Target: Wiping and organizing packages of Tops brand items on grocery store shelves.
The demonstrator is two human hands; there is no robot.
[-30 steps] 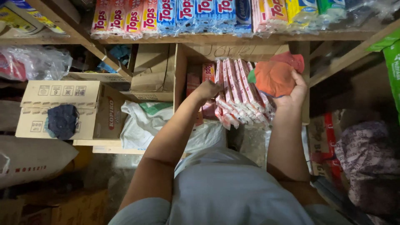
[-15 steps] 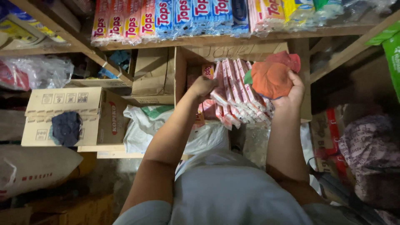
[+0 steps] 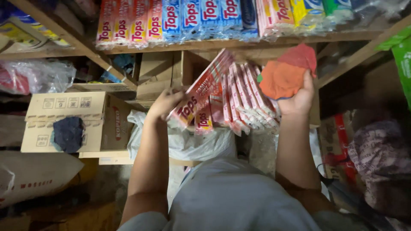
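Head view, left hand: the left hand [image 3: 165,104] was closed around the lower end of a long flat pink-and-white plastic packet [image 3: 201,89], fingers wrapped on its edge, holding it clear of the others.
Head view, packet's lie: its long axis ran on a slant, from the left hand up and to the right toward the wooden shelf board [image 3: 222,45]; it was tilted, not upright, and its upper end looked blurred.
Head view, right hand: the right hand [image 3: 299,99] gripped a crumpled orange-and-red cloth [image 3: 284,75], bunched against the palm, fingers closed on it.
Head view, the row: a fanned row of matching pink packets [image 3: 246,96] stood on end in an open cardboard compartment [image 3: 188,64], between the two hands; the held packet lay just in front of the row's left side, touching or nearly so, I could not tell which.
Head view, key relation: the held packet sat in the left hand, with the row just to its right; the cloth hand was at the row's far right end, well apart from the held packet.
Head view, surroundings: a brown cardboard box [image 3: 70,115] with a dark blue cloth [image 3: 67,134] on it stood to the left; a white plastic bag [image 3: 192,143] lay below the packets; red, blue and yellow packets [image 3: 192,19] lined the shelf above.
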